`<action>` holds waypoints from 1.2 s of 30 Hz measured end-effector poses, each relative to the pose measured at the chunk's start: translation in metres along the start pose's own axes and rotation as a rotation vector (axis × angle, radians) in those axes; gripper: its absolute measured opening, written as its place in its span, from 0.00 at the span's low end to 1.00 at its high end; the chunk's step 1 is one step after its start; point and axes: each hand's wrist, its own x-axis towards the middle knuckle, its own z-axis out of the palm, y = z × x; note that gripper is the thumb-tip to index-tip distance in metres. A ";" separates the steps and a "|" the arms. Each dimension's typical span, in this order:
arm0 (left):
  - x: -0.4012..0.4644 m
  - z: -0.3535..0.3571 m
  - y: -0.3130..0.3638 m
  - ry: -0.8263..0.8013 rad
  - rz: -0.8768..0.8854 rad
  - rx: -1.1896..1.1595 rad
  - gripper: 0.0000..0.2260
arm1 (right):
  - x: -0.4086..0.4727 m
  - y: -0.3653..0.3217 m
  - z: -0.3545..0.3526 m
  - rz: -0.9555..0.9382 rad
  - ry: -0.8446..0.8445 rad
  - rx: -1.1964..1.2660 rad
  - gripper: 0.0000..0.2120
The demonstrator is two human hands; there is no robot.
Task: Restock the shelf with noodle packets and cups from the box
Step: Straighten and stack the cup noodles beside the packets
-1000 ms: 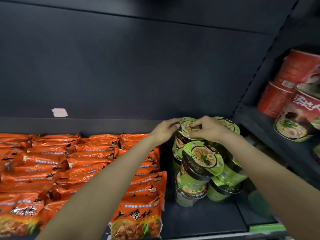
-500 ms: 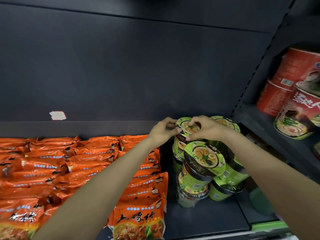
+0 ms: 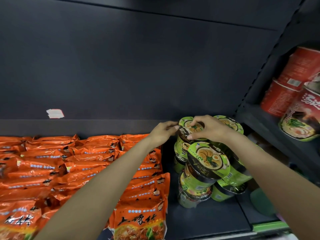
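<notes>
A green noodle cup (image 3: 187, 128) tops the back-left stack on the dark shelf (image 3: 204, 220). My left hand (image 3: 162, 130) holds its left rim and my right hand (image 3: 210, 128) curls over its lid from the right. Several more green cups are stacked around it, the nearest one (image 3: 208, 161) tilted toward me. Rows of orange noodle packets (image 3: 83, 163) fill the shelf to the left. The box is out of view.
Red noodle cups (image 3: 292, 87) and a red-and-green cup (image 3: 303, 123) stand on the neighbouring shelf at the right. A dark back panel (image 3: 138, 66) with a white sticker (image 3: 55, 113) rises behind. A green price strip (image 3: 268, 226) runs along the front edge.
Both hands stay on the top back cup. The fingers have shifted slightly round its rim and lid, and the view has tilted a little.
</notes>
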 end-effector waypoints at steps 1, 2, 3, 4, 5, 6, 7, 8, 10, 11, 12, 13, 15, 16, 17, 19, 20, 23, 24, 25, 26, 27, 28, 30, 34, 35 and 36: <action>-0.001 0.000 0.000 -0.013 -0.019 -0.019 0.16 | 0.000 0.002 -0.001 -0.017 -0.028 0.031 0.18; -0.002 0.001 0.000 -0.027 -0.040 -0.040 0.17 | 0.000 0.004 -0.001 -0.030 -0.057 0.064 0.17; -0.003 0.001 0.000 -0.041 -0.055 -0.060 0.17 | 0.000 0.008 -0.002 -0.036 -0.083 0.093 0.16; -0.003 0.002 0.002 -0.044 -0.058 -0.072 0.18 | 0.000 0.010 -0.003 -0.032 -0.108 0.112 0.16; -0.003 0.003 0.005 -0.040 -0.052 -0.078 0.18 | -0.001 0.010 -0.004 -0.023 -0.142 0.121 0.16; -0.003 0.003 0.008 -0.031 -0.044 -0.078 0.18 | -0.002 0.009 -0.005 -0.017 -0.177 0.125 0.17; -0.003 0.003 0.010 -0.023 -0.037 -0.073 0.17 | -0.002 0.009 -0.007 -0.020 -0.197 0.118 0.17; -0.004 0.004 0.012 -0.018 -0.034 -0.066 0.17 | -0.003 0.009 -0.009 -0.024 -0.195 0.105 0.17; -0.004 0.004 0.014 -0.017 -0.053 -0.051 0.17 | -0.005 0.004 -0.008 -0.031 -0.160 0.058 0.19; -0.004 0.004 0.014 -0.016 -0.067 -0.051 0.18 | -0.005 0.004 -0.006 -0.019 -0.121 0.022 0.20; -0.003 0.004 0.014 -0.012 -0.074 -0.054 0.19 | -0.004 0.006 -0.003 0.004 -0.068 -0.026 0.23; -0.002 0.003 0.015 -0.008 -0.074 -0.057 0.21 | -0.003 0.008 0.000 0.027 -0.018 -0.068 0.27; 0.001 0.003 0.017 -0.012 -0.070 -0.065 0.24 | -0.002 0.007 0.004 0.044 0.035 -0.104 0.31; 0.002 0.003 0.018 -0.017 -0.070 -0.067 0.24 | -0.001 0.005 0.004 0.032 0.044 -0.109 0.29; 0.004 0.004 0.019 -0.018 -0.072 -0.064 0.23 | 0.001 0.005 0.003 0.019 0.037 -0.102 0.28; 0.007 0.005 0.019 0.004 -0.076 -0.043 0.21 | 0.002 0.003 -0.001 0.006 -0.022 -0.063 0.27; 0.008 0.006 0.018 0.021 -0.076 -0.026 0.21 | 0.001 0.002 -0.003 -0.006 -0.069 -0.046 0.26; 0.008 0.006 0.016 0.057 -0.067 0.033 0.20 | 0.005 0.009 -0.005 -0.023 -0.165 0.017 0.21; 0.007 0.005 0.014 0.063 -0.062 0.041 0.20 | 0.005 0.010 -0.007 -0.012 -0.199 0.019 0.21; 0.006 0.004 0.014 0.069 -0.059 0.045 0.19 | 0.005 0.011 -0.009 -0.003 -0.231 0.004 0.21; 0.006 0.003 0.013 0.079 -0.062 0.052 0.18 | 0.005 0.010 -0.011 0.007 -0.247 -0.023 0.22; 0.006 0.002 0.013 0.088 -0.066 0.065 0.18 | 0.007 0.010 -0.013 0.017 -0.239 -0.035 0.23; 0.007 0.001 0.013 0.096 -0.068 0.080 0.18 | 0.007 0.008 -0.012 0.018 -0.216 -0.040 0.23; 0.009 0.002 0.014 0.098 -0.063 0.092 0.21 | 0.003 0.002 -0.007 0.001 -0.146 -0.043 0.22; 0.012 0.003 0.015 0.059 -0.079 0.079 0.22 | 0.003 0.004 0.006 -0.015 0.052 -0.068 0.25; 0.013 0.003 0.015 0.059 -0.088 0.072 0.20 | 0.003 0.005 0.007 -0.032 0.055 -0.069 0.23; 0.014 0.003 0.015 0.070 -0.094 0.067 0.19 | 0.003 0.004 0.005 -0.051 0.038 -0.072 0.22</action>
